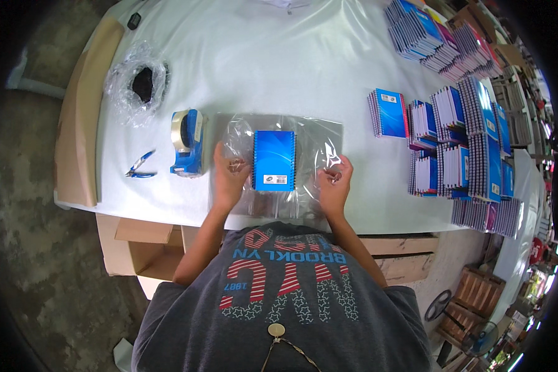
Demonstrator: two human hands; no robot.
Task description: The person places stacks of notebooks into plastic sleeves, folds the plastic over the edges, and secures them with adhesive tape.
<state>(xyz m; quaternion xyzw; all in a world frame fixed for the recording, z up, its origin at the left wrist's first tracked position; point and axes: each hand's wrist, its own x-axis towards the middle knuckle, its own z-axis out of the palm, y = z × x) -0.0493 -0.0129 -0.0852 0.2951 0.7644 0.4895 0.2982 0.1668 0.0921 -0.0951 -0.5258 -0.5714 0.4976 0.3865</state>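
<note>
"Two bare hands, you say. What do they hold?"

"Clear plastic film [326, 137], thin, shiny and wrinkled. The left hand [231, 177], near nine o'clock, has its fingers curled closed on it; the right hand [335, 181], near three, pinches it between thumb and fingers."

"And in the middle?"

"A blue notebook [274, 155], an upright rectangle with a glossy, swirled cover, toothed wire binding along its long side and a white label at six o'clock. It lies on the film, between the hands, over a worktop [260, 74] covered in smooth, pale sheeting."

"What surrounds it?"

"From the notebook, just past the left hand toward nine o'clock, a blue tape dispenser [195, 152] with a round roll; beyond it, slim blue-handled pliers [144, 166]. At ten, crumpled, crinkly plastic [123, 84]. Between two and three, stacked notebooks [482, 118], ridged with wire coils."
</note>
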